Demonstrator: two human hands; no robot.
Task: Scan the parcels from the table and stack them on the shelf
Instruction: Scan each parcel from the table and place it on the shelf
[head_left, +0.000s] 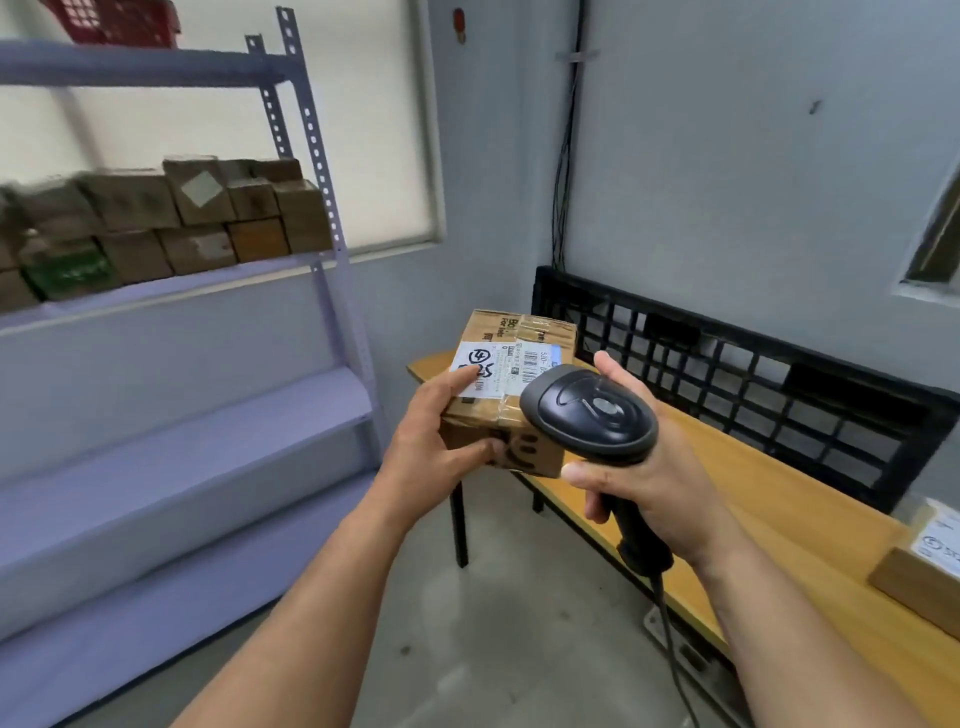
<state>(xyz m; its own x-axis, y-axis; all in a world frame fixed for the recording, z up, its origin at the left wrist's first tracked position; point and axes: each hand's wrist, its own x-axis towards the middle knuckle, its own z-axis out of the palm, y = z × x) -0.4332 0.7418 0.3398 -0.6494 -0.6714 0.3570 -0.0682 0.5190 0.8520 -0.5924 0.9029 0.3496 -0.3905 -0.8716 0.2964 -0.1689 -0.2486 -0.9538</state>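
Note:
My left hand (441, 434) grips a brown cardboard parcel (519, 338) with a white barcode label on top, holding it in the air over the near end of the wooden table (753, 493). My right hand (654, 478) holds a black barcode scanner (589, 410) by its handle, its head just to the right of the parcel and pointed at the label. The scanner's cable hangs down below my wrist. The grey metal shelf (208, 291) on the left carries several stacked brown parcels (182, 218).
Another labelled parcel (930, 566) lies on the table at the far right edge. A black plastic pallet (727, 364) leans against the wall behind the table. A red basket (114, 21) sits on the shelf's top level. Lower shelf levels and concrete floor lie below.

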